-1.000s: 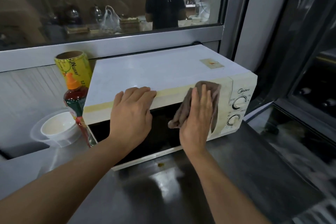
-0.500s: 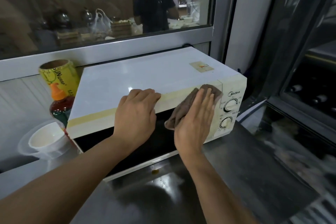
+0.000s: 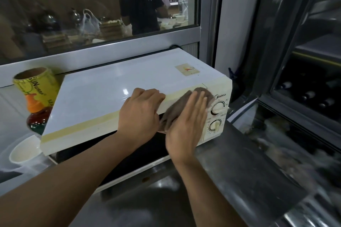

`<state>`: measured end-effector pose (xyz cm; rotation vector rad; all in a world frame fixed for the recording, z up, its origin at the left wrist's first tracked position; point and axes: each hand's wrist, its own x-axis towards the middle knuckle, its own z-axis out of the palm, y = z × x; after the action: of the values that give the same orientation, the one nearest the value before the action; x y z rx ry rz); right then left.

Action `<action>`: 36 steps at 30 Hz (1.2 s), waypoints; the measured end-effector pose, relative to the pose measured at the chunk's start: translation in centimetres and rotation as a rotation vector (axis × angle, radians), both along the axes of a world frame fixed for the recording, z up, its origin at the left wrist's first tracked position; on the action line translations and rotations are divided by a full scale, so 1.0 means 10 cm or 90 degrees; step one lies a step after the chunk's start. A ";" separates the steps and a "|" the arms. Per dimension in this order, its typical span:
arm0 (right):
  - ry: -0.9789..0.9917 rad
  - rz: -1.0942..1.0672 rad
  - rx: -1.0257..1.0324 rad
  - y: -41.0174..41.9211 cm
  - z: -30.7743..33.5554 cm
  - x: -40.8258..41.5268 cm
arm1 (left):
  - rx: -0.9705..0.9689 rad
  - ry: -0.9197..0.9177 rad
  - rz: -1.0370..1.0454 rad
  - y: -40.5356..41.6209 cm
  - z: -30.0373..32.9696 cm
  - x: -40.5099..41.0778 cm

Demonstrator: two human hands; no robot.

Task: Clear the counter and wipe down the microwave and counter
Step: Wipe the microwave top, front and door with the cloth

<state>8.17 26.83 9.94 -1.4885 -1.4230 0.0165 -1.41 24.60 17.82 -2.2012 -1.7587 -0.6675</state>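
Flatly, right hand [image 3: 186, 125] presses crumpled brown cloth [image 3: 177, 108] against glossy boxy microwave [image 3: 110, 86].

You are looking through a single head-worn wide-angle camera, angled forward and down from above and in front of the microwave [image 3: 129, 86], close enough that its top and front edge are filling the middle of the frame. Behind the microwave the view is taking in the window [image 3: 99, 5], and in front of it the steel counter [image 3: 230, 171].
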 end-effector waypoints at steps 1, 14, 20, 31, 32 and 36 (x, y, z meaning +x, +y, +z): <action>0.025 -0.013 -0.009 0.08 0.03 0.10 | -0.005 0.004 -0.003 0.02 0.01 0.03; 0.211 0.084 -0.053 0.22 0.07 0.29 | -0.048 0.024 -0.027 0.24 0.10 0.24; 0.168 0.037 -0.035 0.51 0.18 0.72 | -0.084 0.060 -0.046 0.30 0.17 0.29; 0.088 0.036 -0.015 0.46 0.15 0.60 | -0.076 0.062 -0.062 0.32 0.16 0.30; 0.102 0.029 -0.028 0.53 0.19 0.71 | -0.076 0.061 -0.061 0.31 0.16 0.29; 0.227 -0.022 -0.073 0.68 0.36 0.85 | -0.064 0.063 -0.053 0.31 0.12 0.29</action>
<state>16.66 33.58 13.54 -1.5147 -1.1229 0.3319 1.46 27.73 18.99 -2.3426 -1.6936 -0.4885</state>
